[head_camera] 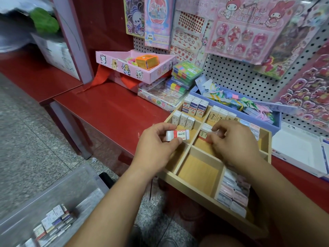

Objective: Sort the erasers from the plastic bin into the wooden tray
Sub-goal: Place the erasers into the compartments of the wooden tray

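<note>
Head view: I am looking down over both forearms, from a floor bin up to a shelf.
Bin: the clear plastic bin (53,202) sits on the floor at my near left, with a loose heap of boxed erasers (55,221) in it. I judge the sorting well short of done.
Tray: the light wooden divided tray (193,151) rests on the glossy red shelf (110,113), one kind per compartment.
Near compartments: pink and lavender cased erasers (233,191) fill the near-right one, and the one beside it is bare.
Left hand: the left hand (156,145) has its fingers curled round a white eraser with a red 2B sleeve (178,136). It is held above the tray's left edge, label up, probably so I can match its kind.
Right hand: the right hand (235,139) reaches into a middle compartment and its fingertips pinch a small pale eraser (207,133), seemingly seating it upright against its row.
Far rows: white-sleeved erasers (183,120) and blue-labelled erasers (195,106) stand on end, packed tight so they stay upright.
Beyond: a lilac box of ribbons (263,122) sits behind the tray, under a white pegboard (231,75) hung with sticker sheets.
</note>
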{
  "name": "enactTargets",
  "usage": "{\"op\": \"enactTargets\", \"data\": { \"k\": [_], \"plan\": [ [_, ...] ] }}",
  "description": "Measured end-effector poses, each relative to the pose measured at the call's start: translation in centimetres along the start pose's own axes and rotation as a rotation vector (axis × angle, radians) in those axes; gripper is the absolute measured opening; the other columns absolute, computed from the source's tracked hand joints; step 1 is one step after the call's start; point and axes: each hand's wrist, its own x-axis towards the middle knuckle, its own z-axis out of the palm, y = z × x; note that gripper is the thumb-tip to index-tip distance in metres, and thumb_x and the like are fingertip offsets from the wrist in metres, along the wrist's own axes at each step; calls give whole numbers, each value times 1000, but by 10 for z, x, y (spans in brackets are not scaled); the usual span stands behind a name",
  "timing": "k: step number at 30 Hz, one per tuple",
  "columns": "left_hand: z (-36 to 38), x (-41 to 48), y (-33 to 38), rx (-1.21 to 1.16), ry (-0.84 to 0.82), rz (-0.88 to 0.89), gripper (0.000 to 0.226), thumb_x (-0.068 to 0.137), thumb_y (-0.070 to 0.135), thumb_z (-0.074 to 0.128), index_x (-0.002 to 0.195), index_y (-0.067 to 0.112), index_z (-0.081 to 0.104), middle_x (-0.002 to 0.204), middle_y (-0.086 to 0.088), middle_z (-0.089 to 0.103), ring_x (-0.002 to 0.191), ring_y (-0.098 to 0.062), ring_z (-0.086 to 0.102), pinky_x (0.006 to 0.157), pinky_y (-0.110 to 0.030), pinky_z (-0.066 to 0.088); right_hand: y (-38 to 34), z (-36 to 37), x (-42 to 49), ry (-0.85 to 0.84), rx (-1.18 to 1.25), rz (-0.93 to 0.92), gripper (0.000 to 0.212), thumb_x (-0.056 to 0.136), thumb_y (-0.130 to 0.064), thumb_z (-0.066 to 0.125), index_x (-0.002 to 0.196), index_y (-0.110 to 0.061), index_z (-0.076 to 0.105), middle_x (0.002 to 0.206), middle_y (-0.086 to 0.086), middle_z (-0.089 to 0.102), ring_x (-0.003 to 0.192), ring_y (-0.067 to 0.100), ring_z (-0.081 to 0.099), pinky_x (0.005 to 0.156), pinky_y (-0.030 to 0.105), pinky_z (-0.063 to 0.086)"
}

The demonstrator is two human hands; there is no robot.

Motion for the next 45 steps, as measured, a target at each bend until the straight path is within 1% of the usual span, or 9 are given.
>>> {"op": "enactTargets", "data": {
  "k": [3, 10, 14, 19, 25, 32, 39, 42, 45],
  "plan": [
    [1, -5, 6, -43, -20, -17, 26, 81, 8, 84, 102, 20, 75, 83, 2, 76, 67, -7, 65, 69, -30, 57, -17, -1, -9, -137, 413, 60, 13, 94, -41, 67, 90, -30, 74, 79, -9, 68, 77, 12, 64, 69, 34, 53],
    [6, -11, 14, -135, -74, -42, 31, 76, 9, 87, 104, 14, 73, 82, -14, 76, 68, -20, 63, 68, -40, 56, -34, 1, -24, -280, 753, 180, 11, 87, -22, 78, 97, -20, 74, 83, -2, 75, 69, 1, 67, 61, 14, 50],
    [5, -9, 9, -70, -53, -22, 23, 80, 11, 85, 99, 19, 75, 67, 2, 71, 61, -9, 60, 60, -33, 56, -24, -13, -25, -239, 930, 325, 11, 89, -17, 75, 98, -14, 70, 78, 2, 73, 62, 11, 63, 54, 18, 48],
    [3, -4, 1, -30, -32, 5, 22, 89, 13, 73, 93, 34, 77, 87, -26, 71, 73, -25, 62, 68, -39, 49, 10, -27, -16, -35, 473, 296, 7, 91, -21, 75, 94, -21, 70, 79, 1, 70, 67, 20, 65, 60, 35, 53],
    [7, -5, 0, -14, -17, 21, 17, 85, 16, 76, 90, 32, 77, 83, -20, 71, 67, -25, 58, 70, -63, 56, 25, -11, -15, -49, 127, 185, 8, 90, -26, 75, 95, -28, 69, 76, -10, 66, 70, 11, 63, 68, 40, 56],
    [6, -3, -3, 24, -6, 45, 15, 86, 9, 78, 89, 24, 77, 76, -12, 67, 66, -11, 54, 66, -36, 53, 24, 4, -10, 23, -119, 121, 8, 92, -28, 67, 98, -28, 62, 82, -9, 65, 84, 20, 61, 68, 39, 54],
    [8, -5, 0, 54, -3, 45, 14, 87, 8, 78, 90, 22, 77, 75, -8, 64, 59, -4, 49, 56, -19, 46, 17, -1, -13, 31, -132, 85, 11, 92, -30, 70, 98, -26, 63, 89, -8, 60, 87, 17, 57, 69, 35, 49],
    [8, -5, 3, 46, 1, 47, 14, 87, 8, 78, 92, 21, 77, 85, -20, 70, 61, -5, 50, 56, -18, 46, -1, -3, -22, 7, 176, 65, 3, 94, -31, 67, 94, -28, 67, 83, -9, 62, 77, 9, 57, 65, 30, 47],
    [8, -5, 4, 16, 0, 47, 14, 85, 6, 79, 91, 19, 76, 76, -15, 64, 60, -7, 48, 56, -19, 43, -22, 1, -26, -139, 494, 77, 7, 90, -34, 72, 97, -31, 71, 81, -10, 67, 70, 3, 58, 66, 25, 51]
  ]
}}
